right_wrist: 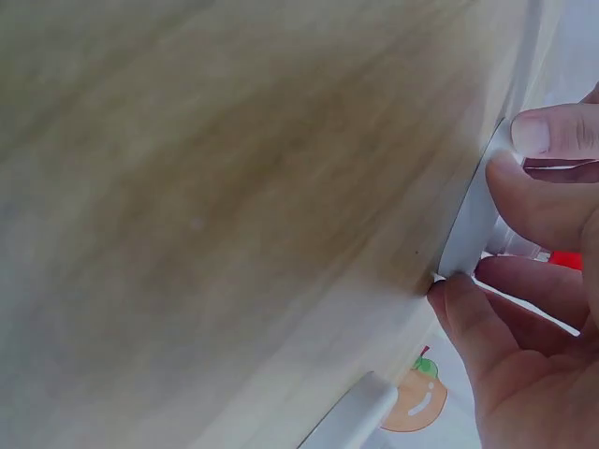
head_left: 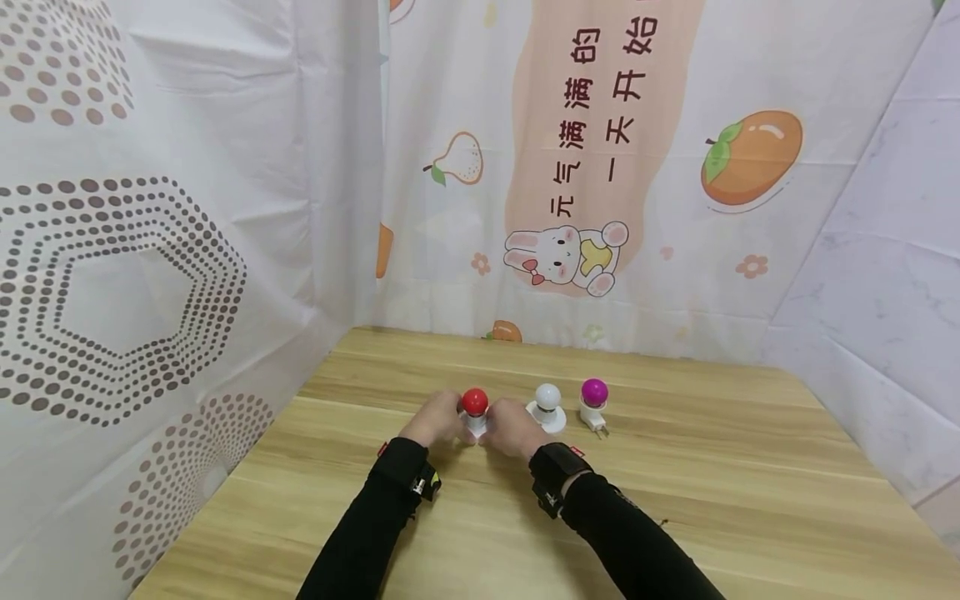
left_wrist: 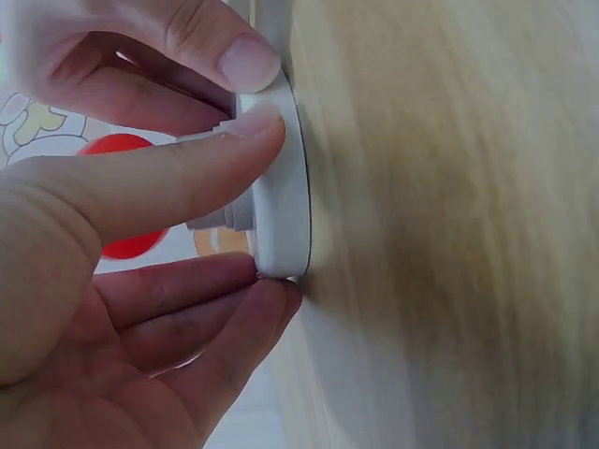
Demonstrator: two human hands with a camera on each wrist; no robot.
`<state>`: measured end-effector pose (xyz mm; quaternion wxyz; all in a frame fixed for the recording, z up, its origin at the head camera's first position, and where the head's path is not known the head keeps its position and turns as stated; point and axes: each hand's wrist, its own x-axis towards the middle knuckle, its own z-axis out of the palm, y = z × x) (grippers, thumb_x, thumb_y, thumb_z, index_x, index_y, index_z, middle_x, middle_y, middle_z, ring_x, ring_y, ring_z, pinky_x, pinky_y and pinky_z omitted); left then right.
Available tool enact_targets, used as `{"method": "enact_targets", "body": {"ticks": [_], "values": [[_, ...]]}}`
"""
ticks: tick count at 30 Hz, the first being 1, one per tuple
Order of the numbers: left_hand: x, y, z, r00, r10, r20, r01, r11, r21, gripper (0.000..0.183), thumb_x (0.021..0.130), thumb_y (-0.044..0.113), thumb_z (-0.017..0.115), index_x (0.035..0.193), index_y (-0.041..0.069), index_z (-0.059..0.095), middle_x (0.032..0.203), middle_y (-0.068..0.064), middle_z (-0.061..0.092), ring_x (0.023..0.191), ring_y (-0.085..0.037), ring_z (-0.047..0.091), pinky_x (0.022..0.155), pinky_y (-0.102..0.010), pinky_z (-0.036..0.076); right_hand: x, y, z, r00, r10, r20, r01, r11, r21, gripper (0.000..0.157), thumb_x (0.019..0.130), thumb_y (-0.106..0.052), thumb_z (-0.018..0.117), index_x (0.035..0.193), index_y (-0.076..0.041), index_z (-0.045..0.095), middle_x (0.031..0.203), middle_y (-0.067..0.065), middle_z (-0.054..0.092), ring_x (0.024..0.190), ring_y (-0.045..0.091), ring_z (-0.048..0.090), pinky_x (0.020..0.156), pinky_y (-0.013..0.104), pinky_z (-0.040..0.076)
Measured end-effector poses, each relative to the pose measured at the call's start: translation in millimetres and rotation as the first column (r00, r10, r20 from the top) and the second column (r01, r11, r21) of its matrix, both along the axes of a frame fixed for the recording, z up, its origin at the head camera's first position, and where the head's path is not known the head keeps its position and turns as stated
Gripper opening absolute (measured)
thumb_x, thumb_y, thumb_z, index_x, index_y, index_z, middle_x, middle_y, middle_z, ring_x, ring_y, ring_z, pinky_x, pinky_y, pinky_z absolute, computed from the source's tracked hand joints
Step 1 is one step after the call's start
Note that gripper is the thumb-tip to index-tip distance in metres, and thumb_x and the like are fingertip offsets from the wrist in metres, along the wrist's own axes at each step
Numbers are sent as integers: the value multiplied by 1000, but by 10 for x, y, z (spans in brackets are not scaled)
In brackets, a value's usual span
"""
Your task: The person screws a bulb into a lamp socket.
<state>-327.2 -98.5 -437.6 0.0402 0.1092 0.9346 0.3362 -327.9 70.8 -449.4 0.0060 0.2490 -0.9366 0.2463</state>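
Note:
A red light bulb (head_left: 475, 402) stands upright in a white lamp holder (left_wrist: 285, 196) on the wooden table. From the left, my left hand (head_left: 442, 418) grips the holder's base, thumb on top and fingers at its edge in the left wrist view. My right hand (head_left: 513, 427) grips the same base (right_wrist: 473, 220) from the right, thumb and fingers pinching its rim. Both thumbs lie close together on the near side. Just right of my right hand, a white bulb (head_left: 547, 396) sits in a round white holder (head_left: 553, 421).
Farther right, a magenta bulb (head_left: 595, 392) sits in a white plug-in socket (head_left: 592, 417) with metal prongs showing. Printed curtains (head_left: 450, 242) hang behind and beside the wooden table (head_left: 705, 467). A small dark mark (head_left: 663, 522) lies near my right forearm.

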Motion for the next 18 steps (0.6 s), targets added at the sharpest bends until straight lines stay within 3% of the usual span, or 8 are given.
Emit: {"method": "enact_targets", "body": {"ticks": [3, 10, 15, 18], "values": [[-7, 2, 9, 1000, 16, -6, -16, 1000, 15, 38, 64, 2, 93, 92, -2, 67, 91, -11, 67, 82, -24, 60, 80, -43, 53, 1, 0, 4, 1000, -18, 1, 17, 1000, 23, 15, 81, -12, 85, 83, -3, 73, 69, -1, 60, 63, 15, 48, 58, 28, 42], [-88, -19, -38, 996, 89, 8, -89, 996, 0, 40, 68, 4, 92, 100, -3, 68, 98, -14, 69, 88, -26, 64, 85, -43, 54, 12, -9, 12, 998, -7, 63, 5, 1000, 23, 16, 85, -9, 80, 72, -7, 71, 64, -4, 58, 58, 10, 48, 52, 23, 40], [-147, -38, -62, 992, 124, 3, -124, 992, 2, 41, 70, 4, 91, 104, -4, 69, 106, -17, 71, 92, -27, 65, 88, -43, 54, 7, 7, 2, 997, 2, 72, -3, 1000, 16, 9, 87, -11, 79, 87, -3, 74, 77, 1, 66, 65, 13, 53, 58, 27, 48], [-160, -64, -68, 990, 139, -19, -139, 990, -18, 41, 72, 7, 90, 106, -5, 69, 107, -18, 71, 93, -28, 66, 87, -44, 54, 23, 22, 24, 998, 3, 57, -3, 1000, 3, 18, 90, -11, 75, 104, 2, 74, 98, 10, 71, 83, 20, 64, 75, 37, 56]]}}
